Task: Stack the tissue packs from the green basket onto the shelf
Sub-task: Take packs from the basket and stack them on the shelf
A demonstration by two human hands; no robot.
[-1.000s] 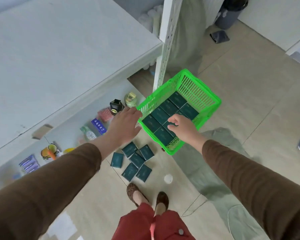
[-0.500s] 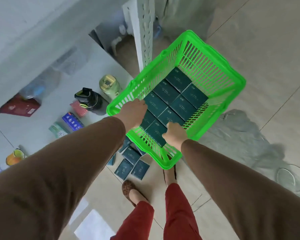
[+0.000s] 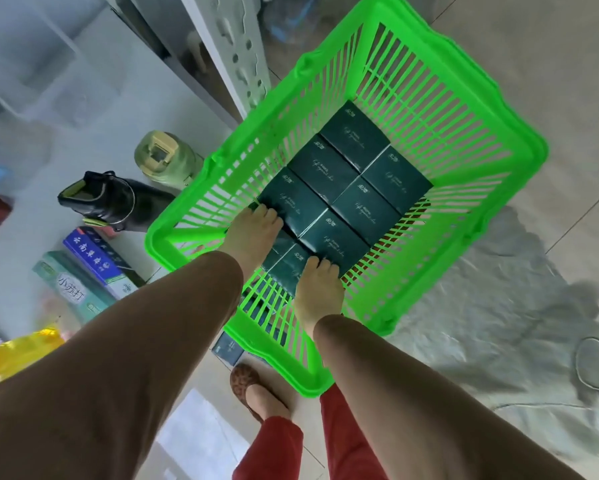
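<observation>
Both hands have dropped deeper into the bright green slatted plastic basket (image 3: 440, 109) since half a second ago, as I lean in and the basket fills more of the view. Dark green rectangular tissue packs (image 3: 355, 206) lie flat in two neat rows on the basket floor. My left hand (image 3: 253, 233) has fingers curled over the near edge of one pack in the left row, seemingly gripping it. My right hand (image 3: 317, 289) has its fingers bent onto the nearest pack in the right row; whether it has a hold, I cannot tell. To lift cleanly, I judge each hand should pinch its pack by the long sides and raise it straight up, clear of the basket walls, without dragging the neighbours. Remaining packs sit just beyond my fingertips, touching one another. One more dark pack (image 3: 228, 348) lies on the tiled floor beneath the basket's near corner. On the pale shelf board (image 3: 124, 109) to my left stand a black bottle (image 3: 118, 200) and a pale green jar (image 3: 164, 157), near the basket.
</observation>
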